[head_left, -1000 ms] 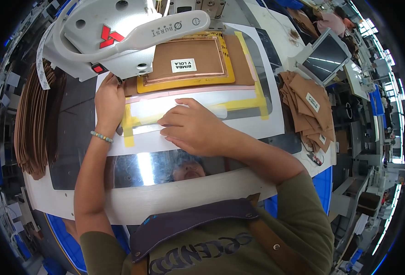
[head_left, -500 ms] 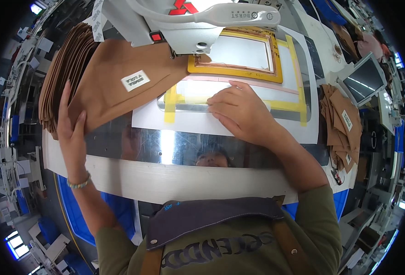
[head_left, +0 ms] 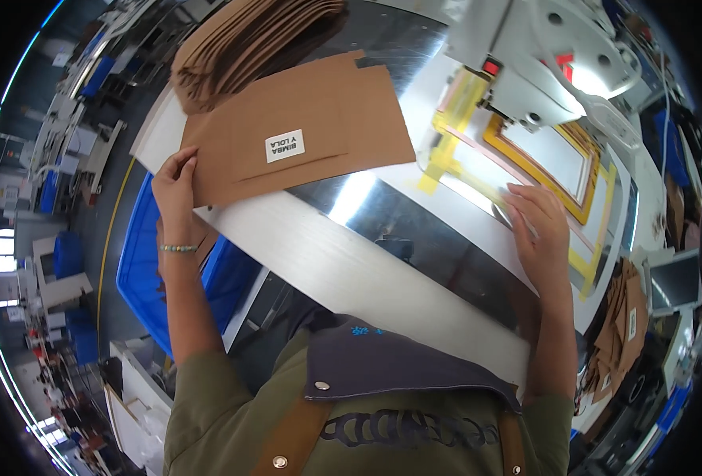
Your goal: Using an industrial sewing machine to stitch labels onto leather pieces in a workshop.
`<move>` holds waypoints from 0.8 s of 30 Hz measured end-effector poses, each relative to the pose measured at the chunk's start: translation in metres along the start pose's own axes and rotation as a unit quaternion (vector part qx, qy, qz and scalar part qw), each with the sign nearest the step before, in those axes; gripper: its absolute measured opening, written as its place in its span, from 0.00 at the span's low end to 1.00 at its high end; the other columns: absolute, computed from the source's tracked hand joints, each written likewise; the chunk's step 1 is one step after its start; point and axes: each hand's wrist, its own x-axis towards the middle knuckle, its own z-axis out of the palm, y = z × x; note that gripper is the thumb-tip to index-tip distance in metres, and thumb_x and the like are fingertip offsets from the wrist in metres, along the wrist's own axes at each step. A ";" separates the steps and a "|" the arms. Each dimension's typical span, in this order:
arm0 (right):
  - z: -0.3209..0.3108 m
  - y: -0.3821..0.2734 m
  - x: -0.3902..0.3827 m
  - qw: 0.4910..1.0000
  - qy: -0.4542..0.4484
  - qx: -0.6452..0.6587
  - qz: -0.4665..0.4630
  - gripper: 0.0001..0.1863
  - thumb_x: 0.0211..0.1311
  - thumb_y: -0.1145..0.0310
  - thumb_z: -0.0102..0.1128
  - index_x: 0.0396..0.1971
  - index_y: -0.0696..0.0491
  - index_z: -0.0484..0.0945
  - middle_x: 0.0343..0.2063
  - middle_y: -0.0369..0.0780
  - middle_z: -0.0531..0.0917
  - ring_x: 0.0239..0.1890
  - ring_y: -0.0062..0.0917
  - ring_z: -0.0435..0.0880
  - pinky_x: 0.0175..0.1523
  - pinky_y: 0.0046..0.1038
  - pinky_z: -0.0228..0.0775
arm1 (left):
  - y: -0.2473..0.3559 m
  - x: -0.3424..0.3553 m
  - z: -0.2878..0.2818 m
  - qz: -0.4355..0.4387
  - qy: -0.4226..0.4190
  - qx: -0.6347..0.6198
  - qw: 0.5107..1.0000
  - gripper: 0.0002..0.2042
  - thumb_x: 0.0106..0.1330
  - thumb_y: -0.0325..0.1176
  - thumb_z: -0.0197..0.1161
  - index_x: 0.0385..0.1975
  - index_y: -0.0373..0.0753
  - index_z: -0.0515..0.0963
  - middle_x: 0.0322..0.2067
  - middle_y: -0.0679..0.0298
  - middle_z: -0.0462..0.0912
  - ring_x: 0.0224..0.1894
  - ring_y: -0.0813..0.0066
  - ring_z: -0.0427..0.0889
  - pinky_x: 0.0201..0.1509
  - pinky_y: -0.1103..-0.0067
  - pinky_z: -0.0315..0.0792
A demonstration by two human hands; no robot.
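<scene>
My left hand (head_left: 178, 186) is closed in a pinch on the near left corner of a brown fabric panel (head_left: 232, 151). A white rectangular label (head_left: 286, 146) lies on that panel, which is spread flat over the metal table plate (head_left: 351, 208) and past its near edge. My right hand (head_left: 541, 230) holds nothing; its fingers are apart, over the near border of a taped template (head_left: 478, 193) with yellow tape strips. Beyond that hand, a yellow frame (head_left: 517, 147) with a rectangular opening sits under the white machine head (head_left: 549, 47).
A thick stack of brown panels (head_left: 244, 47) stands beyond the held panel. More labelled brown pieces (head_left: 617, 317) lie in a pile at the right, near a screen (head_left: 672, 282). Below the table's left edge is a blue bin (head_left: 146, 274) with brown pieces inside.
My view has turned to the left. The labelled panel has come away from the machine toward the near left, now pinched by my left hand. My right hand stays over the template.
</scene>
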 end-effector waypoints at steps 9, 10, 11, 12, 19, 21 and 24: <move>0.000 -0.005 -0.003 0.999 -0.034 -0.006 0.007 0.09 0.72 0.74 0.65 0.48 0.59 0.88 0.51 0.44 0.89 0.58 0.41 0.83 0.71 0.41 0.69 | -0.101 -0.070 -0.147 0.053 0.245 0.035 0.967 0.22 0.76 0.18 0.58 0.68 0.35 0.81 0.59 0.56 0.88 0.57 0.73 0.87 0.65 0.76 0.78; 0.001 -0.004 -0.002 0.999 -0.035 -0.003 0.004 0.09 0.72 0.74 0.65 0.48 0.59 0.88 0.51 0.44 0.89 0.58 0.41 0.83 0.71 0.41 0.69 | -0.121 -0.085 -0.161 0.052 0.247 0.038 0.967 0.22 0.76 0.18 0.58 0.68 0.35 0.81 0.59 0.56 0.88 0.57 0.73 0.87 0.65 0.76 0.78; 0.002 -0.004 -0.002 0.999 -0.036 -0.003 0.006 0.09 0.72 0.74 0.66 0.48 0.59 0.88 0.52 0.44 0.89 0.58 0.41 0.83 0.70 0.41 0.69 | -0.141 -0.100 -0.171 -0.008 0.240 0.018 0.971 0.23 0.76 0.17 0.58 0.69 0.36 0.80 0.60 0.56 0.87 0.57 0.72 0.87 0.66 0.75 0.78; 0.002 -0.003 -0.002 0.999 -0.038 -0.001 0.008 0.10 0.73 0.74 0.66 0.48 0.59 0.89 0.52 0.44 0.89 0.58 0.41 0.83 0.69 0.40 0.69 | -0.159 -0.115 -0.181 -0.068 0.232 -0.001 0.970 0.24 0.75 0.17 0.57 0.70 0.36 0.79 0.61 0.55 0.86 0.58 0.71 0.87 0.67 0.75 0.77; -0.001 -0.004 -0.002 0.999 -0.046 -0.010 0.002 0.10 0.72 0.74 0.66 0.48 0.58 0.89 0.52 0.43 0.89 0.58 0.40 0.83 0.70 0.40 0.69 | -0.210 -0.174 -0.198 -0.322 0.114 0.316 0.885 0.24 0.76 0.28 0.64 0.71 0.35 0.77 0.65 0.45 0.82 0.63 0.59 0.84 0.68 0.71 0.76; -0.001 -0.005 0.000 0.999 -0.048 -0.002 -0.013 0.10 0.72 0.74 0.65 0.48 0.58 0.89 0.52 0.42 0.89 0.58 0.40 0.83 0.71 0.40 0.69 | -0.213 -0.180 -0.195 -0.090 0.197 0.500 0.839 0.26 0.74 0.38 0.69 0.69 0.34 0.78 0.69 0.40 0.78 0.70 0.48 0.79 0.71 0.65 0.73; -0.001 -0.005 -0.001 0.999 -0.054 -0.003 -0.009 0.10 0.72 0.74 0.65 0.48 0.58 0.89 0.52 0.42 0.89 0.58 0.40 0.83 0.71 0.41 0.69 | -0.197 -0.155 -0.158 0.011 0.143 0.401 0.905 0.31 0.72 0.44 0.72 0.72 0.36 0.76 0.76 0.43 0.69 0.77 0.41 0.68 0.77 0.59 0.66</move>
